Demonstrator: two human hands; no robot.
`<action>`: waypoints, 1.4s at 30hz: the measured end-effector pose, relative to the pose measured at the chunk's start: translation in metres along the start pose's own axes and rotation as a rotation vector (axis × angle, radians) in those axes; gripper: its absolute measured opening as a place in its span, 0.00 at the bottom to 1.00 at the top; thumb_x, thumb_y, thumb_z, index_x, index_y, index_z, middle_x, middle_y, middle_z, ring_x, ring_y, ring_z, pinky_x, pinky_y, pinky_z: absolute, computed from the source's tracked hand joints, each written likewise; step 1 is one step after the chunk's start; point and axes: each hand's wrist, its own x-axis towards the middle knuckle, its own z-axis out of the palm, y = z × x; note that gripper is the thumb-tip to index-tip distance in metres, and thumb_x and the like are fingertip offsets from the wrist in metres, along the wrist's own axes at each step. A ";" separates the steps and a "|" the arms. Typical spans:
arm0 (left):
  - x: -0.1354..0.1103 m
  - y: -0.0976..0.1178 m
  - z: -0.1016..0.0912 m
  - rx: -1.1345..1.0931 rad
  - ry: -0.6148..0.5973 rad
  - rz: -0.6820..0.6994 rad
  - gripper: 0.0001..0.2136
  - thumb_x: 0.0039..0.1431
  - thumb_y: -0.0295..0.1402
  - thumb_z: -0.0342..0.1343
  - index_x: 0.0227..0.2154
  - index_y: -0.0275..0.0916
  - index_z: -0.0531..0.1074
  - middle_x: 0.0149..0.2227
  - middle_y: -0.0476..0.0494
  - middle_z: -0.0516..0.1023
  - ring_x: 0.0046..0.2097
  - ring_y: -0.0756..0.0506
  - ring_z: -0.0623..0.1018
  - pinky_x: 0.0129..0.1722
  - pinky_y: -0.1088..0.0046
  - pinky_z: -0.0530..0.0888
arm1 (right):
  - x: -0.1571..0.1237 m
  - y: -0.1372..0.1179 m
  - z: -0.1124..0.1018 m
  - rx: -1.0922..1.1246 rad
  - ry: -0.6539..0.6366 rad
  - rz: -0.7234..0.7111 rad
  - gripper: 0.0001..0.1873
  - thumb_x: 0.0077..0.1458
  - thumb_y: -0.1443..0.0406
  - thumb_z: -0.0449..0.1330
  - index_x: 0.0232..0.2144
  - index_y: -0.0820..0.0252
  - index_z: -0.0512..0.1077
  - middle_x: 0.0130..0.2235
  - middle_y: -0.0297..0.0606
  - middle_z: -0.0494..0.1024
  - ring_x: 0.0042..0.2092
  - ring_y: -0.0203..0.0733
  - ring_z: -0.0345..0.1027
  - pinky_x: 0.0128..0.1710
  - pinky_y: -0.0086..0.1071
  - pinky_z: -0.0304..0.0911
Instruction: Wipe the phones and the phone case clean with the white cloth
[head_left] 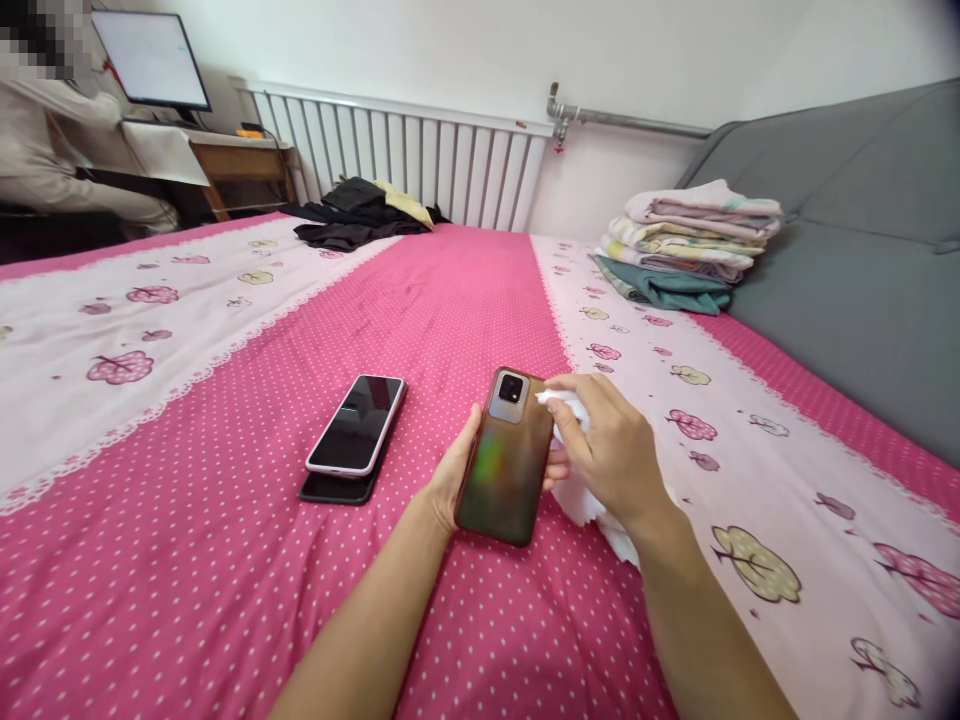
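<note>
My left hand (pixel 453 470) grips a smartphone (pixel 504 470) from beneath, its back with the camera block turned up towards me. The phone's cover is brownish and partly see-through, with a green and orange sheen. A crumpled white tissue (pixel 576 490) is pinched in my right hand (pixel 615 440), at the phone's upper right edge; part of it hangs below the hand. To the left, a phone with a pale pink rim (pixel 357 425) lies screen up on top of a black phone-like slab (pixel 337 490), mostly covered by it.
A pink dotted bedspread (pixel 450 300) lies under everything. Folded cloths (pixel 690 245) are stacked at the right by a grey headboard (pixel 855 230). Dark clothes (pixel 360 212) lie at the far edge before a white radiator (pixel 405 150). A person (pixel 67 150) sits by a monitor (pixel 152 60) at the far left.
</note>
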 end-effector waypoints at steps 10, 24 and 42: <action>0.001 -0.002 0.001 -0.037 0.178 0.021 0.30 0.61 0.52 0.36 0.42 0.30 0.73 0.37 0.33 0.79 0.39 0.42 0.79 0.43 0.66 0.70 | -0.004 -0.003 0.008 -0.010 -0.093 -0.045 0.08 0.59 0.61 0.51 0.35 0.56 0.69 0.36 0.34 0.75 0.32 0.37 0.69 0.32 0.31 0.60; 0.003 -0.003 0.008 -0.041 0.273 0.069 0.29 0.63 0.49 0.34 0.45 0.28 0.71 0.40 0.35 0.79 0.43 0.44 0.77 0.49 0.69 0.67 | -0.004 -0.003 0.017 0.008 -0.017 -0.091 0.05 0.51 0.68 0.53 0.32 0.60 0.67 0.35 0.39 0.71 0.34 0.40 0.67 0.32 0.32 0.63; 0.003 -0.005 0.013 0.018 0.323 0.075 0.30 0.63 0.49 0.34 0.43 0.28 0.73 0.38 0.34 0.79 0.40 0.44 0.78 0.47 0.68 0.68 | -0.004 -0.006 0.010 0.221 -0.097 -0.006 0.11 0.50 0.69 0.53 0.39 0.58 0.66 0.38 0.36 0.73 0.35 0.38 0.69 0.32 0.30 0.61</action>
